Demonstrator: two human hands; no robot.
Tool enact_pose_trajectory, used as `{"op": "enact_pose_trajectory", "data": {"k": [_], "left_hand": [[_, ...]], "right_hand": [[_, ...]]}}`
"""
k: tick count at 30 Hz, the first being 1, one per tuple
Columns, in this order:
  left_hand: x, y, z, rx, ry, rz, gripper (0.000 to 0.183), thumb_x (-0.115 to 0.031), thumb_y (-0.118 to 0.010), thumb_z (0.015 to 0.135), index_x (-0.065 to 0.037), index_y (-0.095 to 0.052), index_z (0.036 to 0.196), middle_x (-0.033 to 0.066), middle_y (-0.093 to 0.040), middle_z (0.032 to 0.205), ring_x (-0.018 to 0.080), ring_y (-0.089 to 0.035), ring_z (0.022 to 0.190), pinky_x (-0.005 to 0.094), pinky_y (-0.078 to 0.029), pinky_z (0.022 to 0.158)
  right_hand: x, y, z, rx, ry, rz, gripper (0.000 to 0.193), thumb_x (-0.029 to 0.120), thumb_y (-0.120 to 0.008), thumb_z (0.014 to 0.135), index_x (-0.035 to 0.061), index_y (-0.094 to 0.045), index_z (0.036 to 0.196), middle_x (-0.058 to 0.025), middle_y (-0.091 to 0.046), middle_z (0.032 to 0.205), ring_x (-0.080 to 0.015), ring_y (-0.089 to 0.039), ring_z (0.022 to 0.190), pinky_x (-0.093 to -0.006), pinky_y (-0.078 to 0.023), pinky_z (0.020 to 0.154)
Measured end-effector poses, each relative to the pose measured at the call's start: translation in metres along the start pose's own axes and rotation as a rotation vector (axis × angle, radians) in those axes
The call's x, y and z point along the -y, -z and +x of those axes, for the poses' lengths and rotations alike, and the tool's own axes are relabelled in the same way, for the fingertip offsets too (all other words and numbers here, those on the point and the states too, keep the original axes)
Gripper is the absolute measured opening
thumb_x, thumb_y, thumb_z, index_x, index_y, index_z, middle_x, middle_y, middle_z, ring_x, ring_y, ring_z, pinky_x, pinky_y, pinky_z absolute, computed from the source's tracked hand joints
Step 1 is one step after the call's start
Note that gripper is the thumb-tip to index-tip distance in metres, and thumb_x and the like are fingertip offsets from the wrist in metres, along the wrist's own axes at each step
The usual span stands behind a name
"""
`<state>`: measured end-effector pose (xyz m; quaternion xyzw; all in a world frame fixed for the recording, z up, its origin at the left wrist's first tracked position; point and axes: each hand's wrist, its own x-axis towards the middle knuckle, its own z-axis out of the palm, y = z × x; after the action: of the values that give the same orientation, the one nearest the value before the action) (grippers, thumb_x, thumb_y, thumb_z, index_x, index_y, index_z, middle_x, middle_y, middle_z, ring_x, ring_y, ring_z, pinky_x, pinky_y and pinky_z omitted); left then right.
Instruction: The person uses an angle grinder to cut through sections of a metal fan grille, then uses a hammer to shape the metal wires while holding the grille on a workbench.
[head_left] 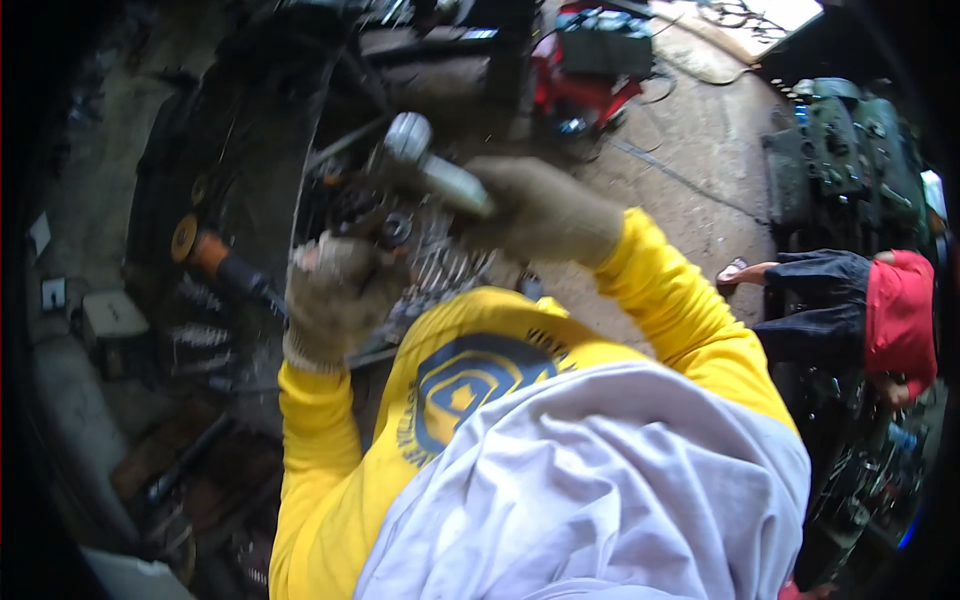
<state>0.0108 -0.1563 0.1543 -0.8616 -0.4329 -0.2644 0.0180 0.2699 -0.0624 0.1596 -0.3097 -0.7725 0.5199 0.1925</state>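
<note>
Hammer [440, 176], in the head view, is in the grasp of the gloved right hand [548, 205], its fingers wrapped around the handle; the round metal end points forward and to the left, above a jumble of small metal parts [447, 265]; blur hides whether it touches any of them. The gloved left hand [345, 295] is at the near left of that jumble, beside a ring-shaped part [396, 229]; its fingers look curled, but I cannot tell whether they grasp anything. Work appears to be under way, judging by the hammer in hand and the other hand among the parts; the small pieces lie loose, and no finished or joined piece can be made out; how many blows are done or left cannot be told. An angle grinder [225, 260] lies to the left, untouched by either hand.
</note>
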Motion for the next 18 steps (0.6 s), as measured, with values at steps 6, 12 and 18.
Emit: {"op": "enact_pose_trajectory", "data": {"k": [6, 12, 18], "left_hand": [[0.006, 0.009, -0.023, -0.123, 0.887, -0.942, 0.029, -0.030, -0.072, 0.095, -0.006, -0.067, 0.079, -0.0052, -0.056, 0.062, 0.0023, -0.048, 0.053, 0.0198, -0.034, 0.048], [0.032, -0.006, -0.056, -0.453, 0.942, -1.165, 0.035, -0.040, -0.074, 0.092, -0.008, -0.067, 0.080, -0.0032, -0.065, 0.070, 0.0046, -0.057, 0.059, 0.0191, -0.041, 0.052], [0.012, -0.015, -0.033, -0.518, 1.038, -1.231, 0.039, -0.045, -0.073, 0.091, -0.006, -0.070, 0.088, -0.0011, -0.069, 0.073, 0.0065, -0.061, 0.057, 0.0194, -0.044, 0.050]], "right_hand": [[-0.037, 0.009, -0.003, -0.333, -0.026, 0.559, 0.033, 0.014, -0.064, 0.096, 0.0048, -0.057, 0.127, -0.0066, -0.070, 0.100, -0.0090, -0.063, 0.068, -0.0236, -0.054, 0.056], [-0.096, 0.013, 0.001, -0.408, -0.050, 0.772, 0.035, 0.020, -0.062, 0.100, 0.0024, -0.055, 0.129, -0.0104, -0.069, 0.114, -0.0118, -0.066, 0.086, -0.0280, -0.056, 0.080], [-0.130, 0.001, 0.017, -0.274, -0.102, 1.017, 0.032, 0.019, -0.062, 0.100, 0.0034, -0.057, 0.128, -0.0057, -0.067, 0.111, -0.0121, -0.064, 0.096, -0.0298, -0.053, 0.089]]}}
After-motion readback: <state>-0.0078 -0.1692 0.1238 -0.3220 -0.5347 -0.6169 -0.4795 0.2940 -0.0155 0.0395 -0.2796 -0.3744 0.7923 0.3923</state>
